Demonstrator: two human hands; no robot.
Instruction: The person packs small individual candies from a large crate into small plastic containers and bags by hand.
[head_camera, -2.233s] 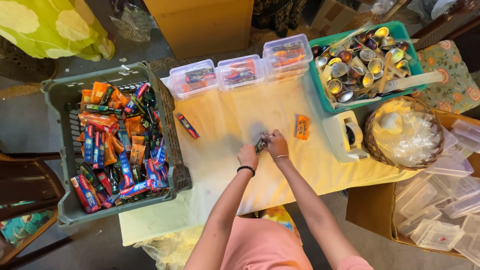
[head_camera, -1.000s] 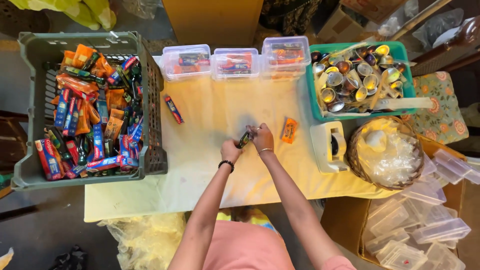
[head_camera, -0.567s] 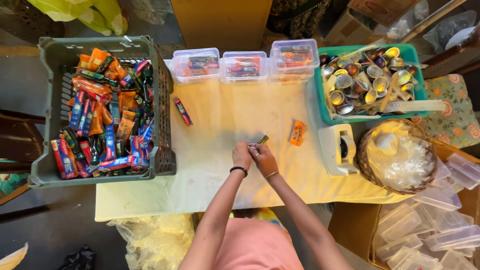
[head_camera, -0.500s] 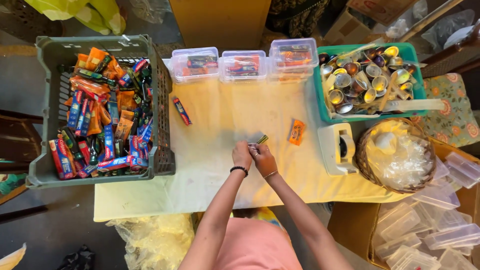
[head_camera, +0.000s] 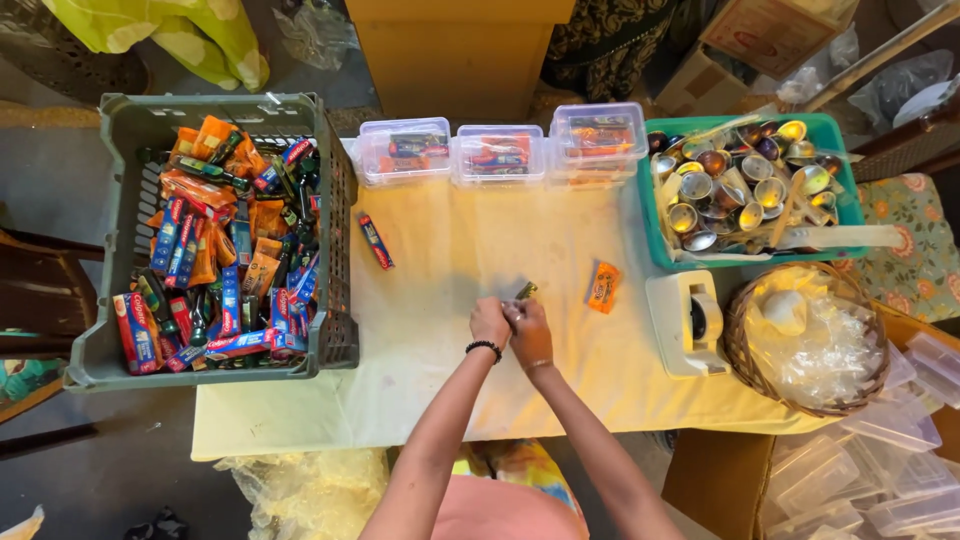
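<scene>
Both hands work a small dark packet together at the middle of the table with the pale yellow cloth (head_camera: 450, 330).

The left hand (head_camera: 490, 322) and the right hand (head_camera: 528, 328) meet knuckle to knuckle over the cloth, fingers curled shut around a small dark sachet (head_camera: 525, 291), whose tip pokes out just beyond the right hand's fingers. Judging by this pinch, the step in hand is handling one single item; the next move seems to call for a firm two-handed hold before letting go. Just right of the hands lies a small orange sachet (head_camera: 603, 287); left and beyond them a slim red-and-blue tube box (head_camera: 376, 241). Further left stands the grey plastic crate (head_camera: 110, 190) full of boxed tubes. Beyond the hands, three clear lidded plastic boxes (head_camera: 498, 155) line the far edge of the cloth.
</scene>
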